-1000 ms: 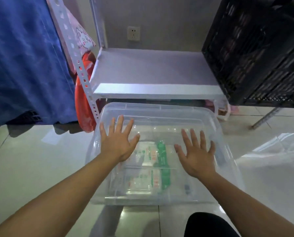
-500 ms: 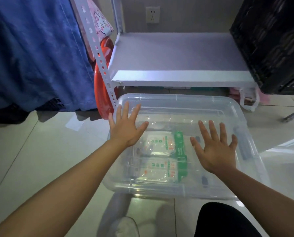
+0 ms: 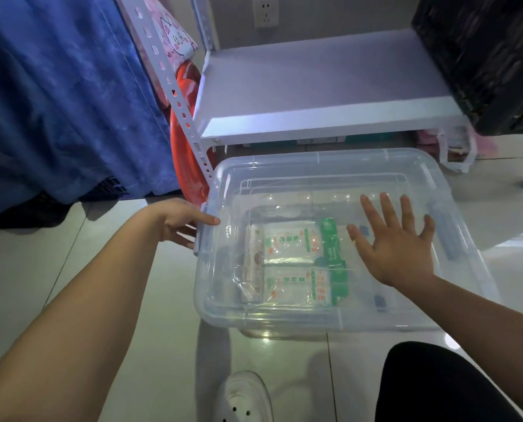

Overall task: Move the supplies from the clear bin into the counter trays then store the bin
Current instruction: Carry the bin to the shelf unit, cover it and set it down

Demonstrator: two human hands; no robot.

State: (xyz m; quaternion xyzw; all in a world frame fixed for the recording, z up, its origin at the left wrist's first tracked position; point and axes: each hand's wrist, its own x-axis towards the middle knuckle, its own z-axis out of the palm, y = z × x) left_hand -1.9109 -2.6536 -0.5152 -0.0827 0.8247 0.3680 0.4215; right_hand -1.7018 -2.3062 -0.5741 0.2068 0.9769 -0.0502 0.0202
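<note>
down on the floor, the clear bin (image 3: pixel 342 239) runs lengthwise away from me. left hand (image 3: pixel 181 222) grips its left latch (image 3: pixel 201 229), fingers curled under the rim. right hand (image 3: pixel 394 242) is spread flat on the lid (image 3: pixel 315 184), so the right latch (image 3: pixel 444 229) sits just past its fingertips.

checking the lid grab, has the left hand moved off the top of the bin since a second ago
Yes. The left hand went from the lid's top to the clear bin's left edge, at the latch.

My forearms are bare to the lower frame edge, with no sleeves, and my left hand (image 3: pixel 181 222) and right hand (image 3: pixel 398 251) wear no gloves. At 5 o'clock, black trousers (image 3: pixel 436 388) cover my knee. At 6 o'clock is my white clog (image 3: pixel 243 397), with small round holes.
</note>
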